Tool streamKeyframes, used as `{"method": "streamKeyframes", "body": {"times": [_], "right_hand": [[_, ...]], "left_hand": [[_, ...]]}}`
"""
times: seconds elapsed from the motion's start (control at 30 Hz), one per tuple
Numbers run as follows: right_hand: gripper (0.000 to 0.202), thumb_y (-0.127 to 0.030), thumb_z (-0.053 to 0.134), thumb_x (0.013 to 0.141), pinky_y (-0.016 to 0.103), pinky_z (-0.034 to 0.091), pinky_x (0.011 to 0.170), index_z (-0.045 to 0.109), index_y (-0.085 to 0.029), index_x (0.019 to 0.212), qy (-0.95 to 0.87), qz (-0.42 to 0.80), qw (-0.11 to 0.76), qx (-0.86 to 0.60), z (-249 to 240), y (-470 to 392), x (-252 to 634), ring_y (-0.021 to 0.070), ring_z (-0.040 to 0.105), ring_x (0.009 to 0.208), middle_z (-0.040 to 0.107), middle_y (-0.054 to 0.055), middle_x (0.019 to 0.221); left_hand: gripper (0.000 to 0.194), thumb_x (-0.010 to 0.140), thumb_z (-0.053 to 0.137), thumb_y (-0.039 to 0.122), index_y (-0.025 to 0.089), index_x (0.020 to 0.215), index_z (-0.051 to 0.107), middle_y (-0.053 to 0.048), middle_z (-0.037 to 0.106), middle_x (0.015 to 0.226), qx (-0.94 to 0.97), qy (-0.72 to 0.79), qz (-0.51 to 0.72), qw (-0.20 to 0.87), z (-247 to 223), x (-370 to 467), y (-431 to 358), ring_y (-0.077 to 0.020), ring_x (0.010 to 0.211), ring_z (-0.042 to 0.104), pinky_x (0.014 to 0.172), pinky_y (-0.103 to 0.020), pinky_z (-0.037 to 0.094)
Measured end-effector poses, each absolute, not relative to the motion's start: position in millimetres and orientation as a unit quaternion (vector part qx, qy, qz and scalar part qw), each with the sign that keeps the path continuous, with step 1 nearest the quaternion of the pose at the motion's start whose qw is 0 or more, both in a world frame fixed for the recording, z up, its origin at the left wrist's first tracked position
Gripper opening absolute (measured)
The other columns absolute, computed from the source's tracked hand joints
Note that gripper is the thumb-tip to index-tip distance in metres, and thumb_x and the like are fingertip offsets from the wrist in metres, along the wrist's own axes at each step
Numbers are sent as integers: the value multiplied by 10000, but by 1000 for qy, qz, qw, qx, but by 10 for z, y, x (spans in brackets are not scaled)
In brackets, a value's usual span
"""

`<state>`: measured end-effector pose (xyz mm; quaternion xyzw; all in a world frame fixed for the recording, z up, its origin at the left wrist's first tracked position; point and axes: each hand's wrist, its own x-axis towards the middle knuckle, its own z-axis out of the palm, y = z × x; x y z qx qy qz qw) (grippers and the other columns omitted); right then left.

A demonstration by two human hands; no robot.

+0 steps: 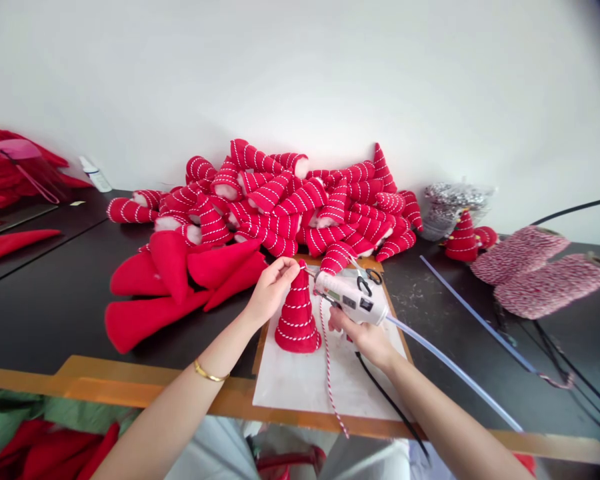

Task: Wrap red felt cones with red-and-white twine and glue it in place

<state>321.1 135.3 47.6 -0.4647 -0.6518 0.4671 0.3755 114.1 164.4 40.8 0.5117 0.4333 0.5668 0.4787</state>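
Observation:
A red felt cone (298,319) wound with red-and-white twisted cord stands upright on a white sheet (280,383). My left hand (276,285) pinches at the cone's tip, fingers closed, where the cord is. From there the loose cord (329,373) hangs down the cone's right side and over the sheet to the table edge. My right hand (363,333) is wrapped round the handle of a white glue gun (353,298), its nozzle pointing at the cone's tip. A clear glue stick (445,363) trails from the gun's back. Black-handled scissors (365,283) lie behind the gun.
Many cord-wound cones (280,200) are heaped against the wall. Plain red cones (155,313) lie at the left. To the right are two cord spools (555,287), another glue stick (480,317), a decorated cone (463,240) and a bag (443,210). A black cable (390,400) crosses the sheet.

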Motion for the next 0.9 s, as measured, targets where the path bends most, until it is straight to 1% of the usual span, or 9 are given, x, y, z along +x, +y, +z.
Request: {"method": "streamKeyframes", "body": {"times": [0.2,0.33,0.57,0.8,0.9], "right_hand": [[394,-569,593,784,278,445,491,553,-207,633,-647,466,369,-477,469,1341,3220,164,511,530,553,28,582],[393,-574,598,783,291,464,523,543,-209,649,-650,461,375,-473,463,1354,3221,169,513,545,566,29,599],[367,-561,576,797,301,477,566,536,-219,671,-662,461,376,-457,423,1384,3232,163,509,546,532,9,593],[368,-552,584,798,299,476,577,543,-215,657,-657,468,374,-457,434,1371,3233,168,527,572,534,13,600],[394,-576,601,788,296,466,567,559,-211,645,-647,483,368,-460,393,1381,3250,172,535,584,577,31,631]], "left_hand": [[267,870,682,447,194,845,601,17,608,736,517,431,569,472,413,1139,1647,-127,658,538,632,-251,421],[270,863,692,443,189,837,605,18,598,735,522,428,575,462,407,1138,1649,-124,675,530,644,-248,420],[294,834,708,462,191,801,597,27,569,701,529,429,579,448,447,1151,1642,-126,646,514,623,-256,410],[278,803,734,413,179,795,584,7,646,744,522,438,576,452,420,1142,1660,-137,702,585,682,-264,448],[263,794,743,382,177,795,577,3,661,763,521,437,578,451,392,1131,1670,-139,731,608,708,-263,458]]}}
